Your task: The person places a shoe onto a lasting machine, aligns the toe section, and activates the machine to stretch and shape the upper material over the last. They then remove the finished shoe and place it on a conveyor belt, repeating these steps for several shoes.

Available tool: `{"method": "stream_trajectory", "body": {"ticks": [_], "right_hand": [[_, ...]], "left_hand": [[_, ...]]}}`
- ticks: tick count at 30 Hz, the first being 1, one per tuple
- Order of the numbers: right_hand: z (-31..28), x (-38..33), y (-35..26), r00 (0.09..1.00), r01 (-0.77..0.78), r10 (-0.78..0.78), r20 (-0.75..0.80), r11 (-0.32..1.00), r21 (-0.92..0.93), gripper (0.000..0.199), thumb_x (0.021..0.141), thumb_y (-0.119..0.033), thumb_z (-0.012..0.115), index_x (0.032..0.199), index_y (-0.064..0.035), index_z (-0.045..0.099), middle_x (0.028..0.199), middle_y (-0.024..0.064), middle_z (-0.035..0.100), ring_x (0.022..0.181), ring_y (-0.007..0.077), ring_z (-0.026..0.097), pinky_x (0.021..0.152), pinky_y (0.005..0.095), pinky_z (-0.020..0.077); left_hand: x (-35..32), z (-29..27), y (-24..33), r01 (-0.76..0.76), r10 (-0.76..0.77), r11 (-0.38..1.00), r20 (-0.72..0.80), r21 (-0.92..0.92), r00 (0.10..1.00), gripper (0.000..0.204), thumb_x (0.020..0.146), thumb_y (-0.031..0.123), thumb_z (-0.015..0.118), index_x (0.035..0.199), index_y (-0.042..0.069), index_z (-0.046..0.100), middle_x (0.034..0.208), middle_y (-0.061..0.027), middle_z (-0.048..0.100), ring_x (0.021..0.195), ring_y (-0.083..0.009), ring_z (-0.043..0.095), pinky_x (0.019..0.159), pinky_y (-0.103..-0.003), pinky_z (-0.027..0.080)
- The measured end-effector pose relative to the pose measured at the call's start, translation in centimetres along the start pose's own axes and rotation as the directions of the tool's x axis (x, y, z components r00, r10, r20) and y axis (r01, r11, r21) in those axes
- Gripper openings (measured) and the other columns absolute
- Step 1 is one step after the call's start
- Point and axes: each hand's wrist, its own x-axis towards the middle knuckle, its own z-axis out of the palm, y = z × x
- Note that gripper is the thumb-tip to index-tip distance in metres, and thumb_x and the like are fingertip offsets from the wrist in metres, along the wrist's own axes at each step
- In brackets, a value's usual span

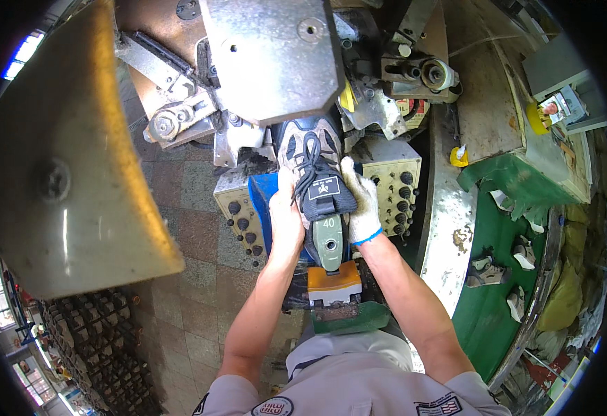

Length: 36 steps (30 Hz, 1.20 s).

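A grey-beige and black lace-up shoe sits on a green shoe last, its toe pointing away from me under a wide metal plate of the machine. My bare left hand grips the shoe's left side, fingers partly hidden behind it. On the opposite side, my right hand, in a white glove with a blue cuff, is closed against the upper near the tongue. The last's heel end rests by an orange-yellow pad on a bracket. Whether the toe touches the plate cannot be seen.
Metal clamp arms flank the plate, with control panels of black knobs below. A large curved translucent guard hangs close on the left. Shoe parts lie on a green conveyor at right. A dark rack stands lower left.
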Motion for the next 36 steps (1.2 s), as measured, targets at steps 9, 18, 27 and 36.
{"method": "stream_trajectory", "body": {"ticks": [9,18,27,36], "right_hand": [[-0.7,0.9,0.8,0.997,0.077,-0.077,0.025,0.997,-0.018,0.037,0.1,-0.038,0.065,0.101,-0.0021,0.073,0.092,0.0002,0.07,0.079,0.0066,0.061,0.069,0.0232,0.0487],[-0.5,1.1,0.6,0.988,0.151,-0.151,0.011,0.98,-0.13,0.033,0.102,-0.033,0.062,0.091,-0.0036,0.071,0.083,-0.0023,0.066,0.072,0.0042,0.054,0.062,0.0232,0.0439],[0.6,-0.6,-0.1,0.976,0.204,-0.216,-0.023,0.947,-0.247,0.04,0.103,-0.039,0.06,0.092,-0.0027,0.071,0.083,-0.0018,0.065,0.072,0.0054,0.055,0.063,0.0242,0.0447],[-4.5,-1.2,1.3,0.876,0.432,-0.463,0.136,0.628,-0.647,0.053,0.103,-0.045,0.055,0.115,0.0039,0.068,0.097,0.0035,0.068,0.082,0.0122,0.06,0.077,0.0285,0.0511]], "left_hand": [[1.2,-0.2,-1.9,0.047,-0.047,0.978,0.002,-0.202,0.999,0.06,0.11,0.045,0.037,0.105,-0.005,0.069,0.094,-0.0054,0.07,0.083,-0.0103,0.058,0.078,-0.028,0.048],[2.3,-0.8,-3.2,-0.004,0.008,0.98,0.019,-0.201,1.0,0.057,0.11,0.045,0.04,0.103,-0.003,0.07,0.093,-0.0025,0.07,0.081,-0.0086,0.057,0.075,-0.027,0.048],[1.0,-0.7,-1.5,-0.032,0.039,0.98,0.029,-0.197,0.999,0.059,0.11,0.045,0.038,0.1,-0.003,0.071,0.088,-0.0015,0.069,0.079,-0.0079,0.056,0.074,-0.027,0.048],[-0.5,-1.6,-0.7,-0.186,0.227,0.911,-0.072,0.368,0.971,0.062,0.107,0.047,0.041,0.104,-0.009,0.068,0.08,-0.0098,0.068,0.076,-0.0149,0.056,0.074,-0.034,0.048]]}}
